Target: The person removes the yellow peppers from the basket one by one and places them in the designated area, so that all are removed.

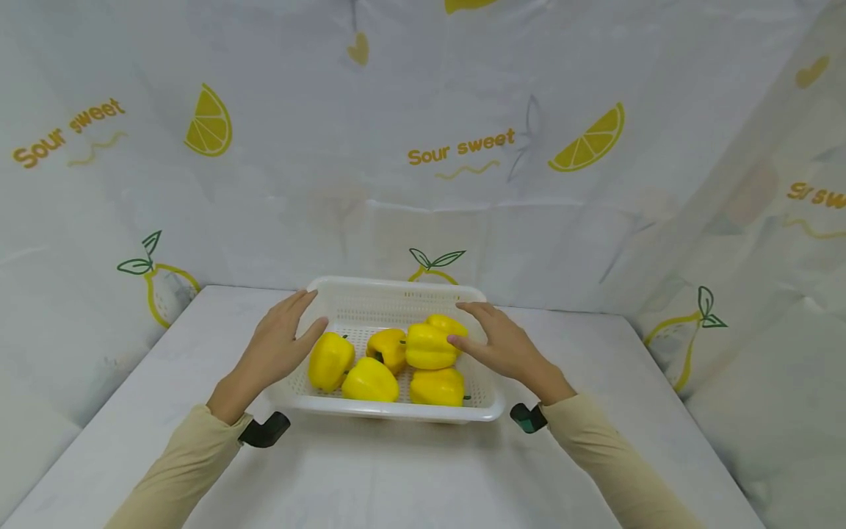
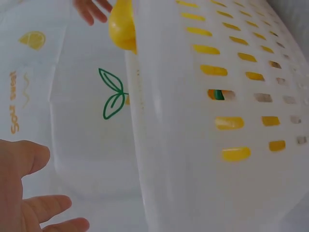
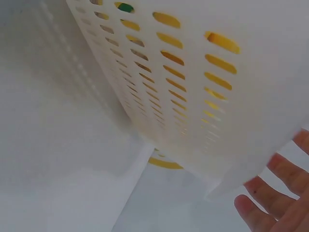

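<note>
A white plastic basket (image 1: 396,410) with slotted walls stands on the table, holding several yellow bell peppers. One bell pepper (image 1: 330,362) lies at the left, another bell pepper (image 1: 371,380) near the front. On the right, an upper bell pepper (image 1: 431,347) sits above a lower bell pepper (image 1: 438,388). My left hand (image 1: 274,342) is by the basket's left rim, fingers extended and thumb apart; in the left wrist view its fingers grip nothing. My right hand (image 1: 509,345) is over the right rim, fingers spread, thumb close to the upper pepper; whether they touch I cannot tell.
The white table (image 1: 396,477) extends in front of the basket and to both sides. Behind it hangs a white cloth (image 1: 317,147) printed with lemons and lettering, which also covers the sides. A dark device (image 1: 266,430) is strapped at the left wrist, another dark device (image 1: 527,419) at the right.
</note>
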Available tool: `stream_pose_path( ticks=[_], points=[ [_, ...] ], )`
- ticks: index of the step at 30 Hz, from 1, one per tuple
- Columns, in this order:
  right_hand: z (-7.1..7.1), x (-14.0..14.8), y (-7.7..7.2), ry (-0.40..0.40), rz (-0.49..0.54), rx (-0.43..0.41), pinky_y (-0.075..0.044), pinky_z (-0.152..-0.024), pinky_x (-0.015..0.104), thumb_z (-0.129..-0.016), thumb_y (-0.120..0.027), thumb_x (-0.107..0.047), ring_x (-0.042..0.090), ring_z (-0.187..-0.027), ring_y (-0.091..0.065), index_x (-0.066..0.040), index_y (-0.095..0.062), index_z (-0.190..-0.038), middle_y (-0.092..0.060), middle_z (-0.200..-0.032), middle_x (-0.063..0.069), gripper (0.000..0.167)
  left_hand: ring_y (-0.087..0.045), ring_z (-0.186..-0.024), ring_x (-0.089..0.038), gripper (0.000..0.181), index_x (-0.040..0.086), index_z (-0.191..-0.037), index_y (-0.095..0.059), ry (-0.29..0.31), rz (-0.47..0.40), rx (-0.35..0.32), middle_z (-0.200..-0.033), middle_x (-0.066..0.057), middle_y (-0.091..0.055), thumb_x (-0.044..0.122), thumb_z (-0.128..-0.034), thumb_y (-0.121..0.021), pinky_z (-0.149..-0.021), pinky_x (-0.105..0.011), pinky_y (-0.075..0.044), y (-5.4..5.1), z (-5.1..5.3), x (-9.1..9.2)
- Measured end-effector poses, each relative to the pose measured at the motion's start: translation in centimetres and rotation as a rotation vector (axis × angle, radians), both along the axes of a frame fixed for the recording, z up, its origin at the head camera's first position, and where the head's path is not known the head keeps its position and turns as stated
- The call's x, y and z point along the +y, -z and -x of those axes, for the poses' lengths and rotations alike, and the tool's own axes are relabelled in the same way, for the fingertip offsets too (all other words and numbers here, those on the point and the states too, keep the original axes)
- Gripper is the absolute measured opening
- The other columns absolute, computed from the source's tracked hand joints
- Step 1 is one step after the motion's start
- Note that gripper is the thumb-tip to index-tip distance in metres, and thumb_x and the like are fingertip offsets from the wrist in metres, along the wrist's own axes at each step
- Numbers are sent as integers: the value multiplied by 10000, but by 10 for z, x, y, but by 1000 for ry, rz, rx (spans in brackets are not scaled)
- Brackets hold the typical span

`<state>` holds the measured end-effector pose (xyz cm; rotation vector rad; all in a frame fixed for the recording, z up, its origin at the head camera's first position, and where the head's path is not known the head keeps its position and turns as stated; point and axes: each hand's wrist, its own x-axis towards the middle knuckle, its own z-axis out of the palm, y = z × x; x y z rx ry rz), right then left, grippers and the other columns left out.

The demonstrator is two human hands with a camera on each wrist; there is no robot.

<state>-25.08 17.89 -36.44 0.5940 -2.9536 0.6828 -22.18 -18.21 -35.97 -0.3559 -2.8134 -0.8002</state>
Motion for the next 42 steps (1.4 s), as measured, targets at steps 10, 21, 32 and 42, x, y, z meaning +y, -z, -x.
stream_pose_path(
  ticks=[10, 21, 32, 42],
  points=[
    [-4, -12, 16, -34, -5, 7, -415, -1058, 646, -918, -583, -584, 394, -1373, -460, -165, -432, -1493, -462, -1517, 140, 727, -269, -1444, -489, 631, 6, -1530, -310, -6, -60, -18, -1579, -272, -296, 345, -1027, -484, -1153, -686, -216, 16, -10, -11],
    [-12, -26, 26, -39, 8, -47, -432, -1075, 597, -891, -630, -571, 341, -1385, -457, -185, -422, -1491, -417, -1549, 89, 743, -274, -1450, -481, 678, 14, -1551, -241, -27, -231, -99, -1596, -263, -255, 412, -1041, -444, -1136, -696, -251, 42, -18, -16],
    [-10, -33, 27, -92, -14, -20, -437, -1090, 552, -893, -630, -553, 328, -1364, -472, -154, -380, -1509, -411, -1549, 107, 775, -223, -1478, -484, 606, 55, -1536, -308, -63, -268, -117, -1617, -241, -228, 342, -1034, -489, -1141, -709, -215, 51, -24, -16],
    [-8, -33, 28, -112, -6, -48, -419, -1109, 552, -892, -637, -550, 327, -1389, -450, -163, -357, -1524, -385, -1566, 102, 793, -235, -1479, -474, 569, 48, -1496, -392, -32, -336, -71, -1617, -217, -256, 333, -1022, -525, -1135, -712, -222, 62, -28, -19]
  ],
)
